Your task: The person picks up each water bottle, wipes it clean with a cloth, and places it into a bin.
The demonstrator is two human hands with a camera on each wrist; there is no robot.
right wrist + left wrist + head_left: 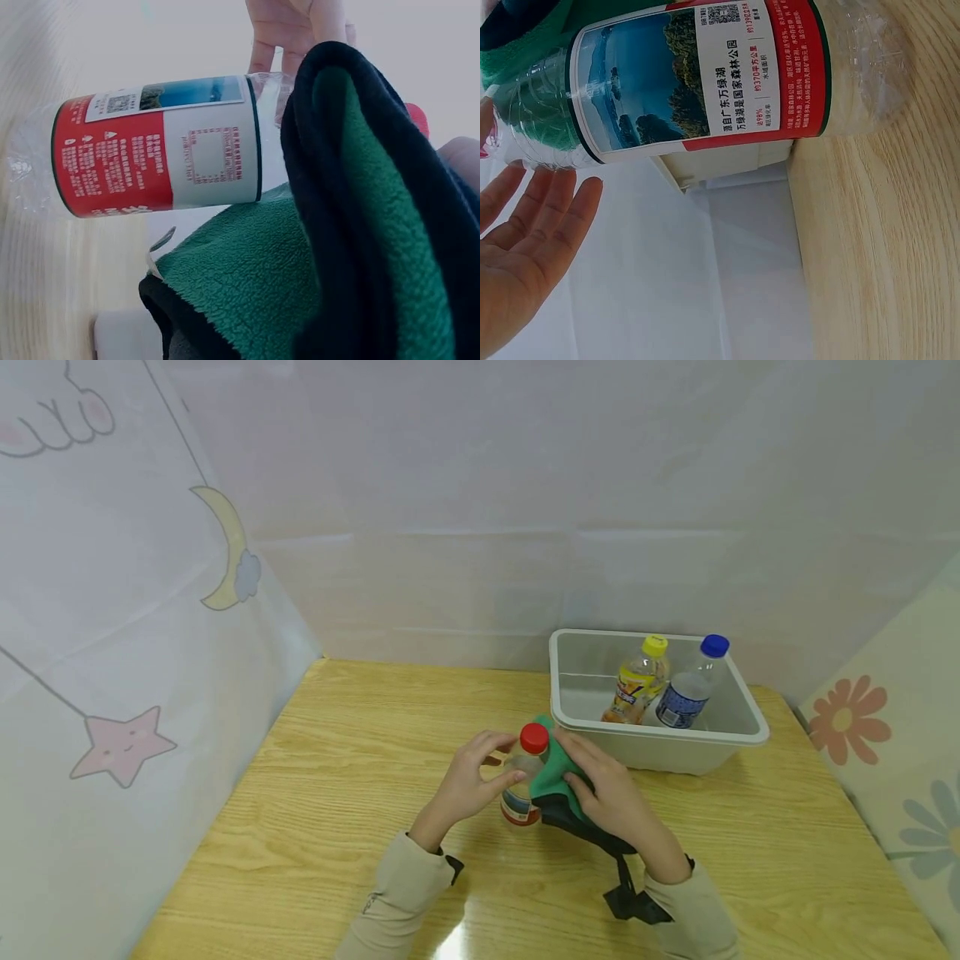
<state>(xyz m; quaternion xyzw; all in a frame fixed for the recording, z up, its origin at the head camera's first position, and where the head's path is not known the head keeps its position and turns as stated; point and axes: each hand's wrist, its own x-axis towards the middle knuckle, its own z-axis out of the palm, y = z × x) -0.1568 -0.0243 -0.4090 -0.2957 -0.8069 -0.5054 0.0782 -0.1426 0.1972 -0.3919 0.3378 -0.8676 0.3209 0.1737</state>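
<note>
A clear plastic bottle [517,802] with a red cap [535,738] stands upright on the wooden table between both hands. Its printed label [697,82] shows a blue lake and a red band. My left hand [468,781] holds the bottle near its shoulder, thumb in front and fingers behind. With the right hand [606,787] I grip a folded cloth [553,768], green fleece with a dark backing, against the bottle's upper right side. The cloth's folds [247,262] hide part of the bottle's neck in the right wrist view.
A pale grey plastic bin [652,752] stands behind the right hand at the back of the table. Inside it lean a yellow-capped bottle [633,689] and a blue-capped bottle [682,697]. Printed fabric walls [450,585] border the wooden table [337,752].
</note>
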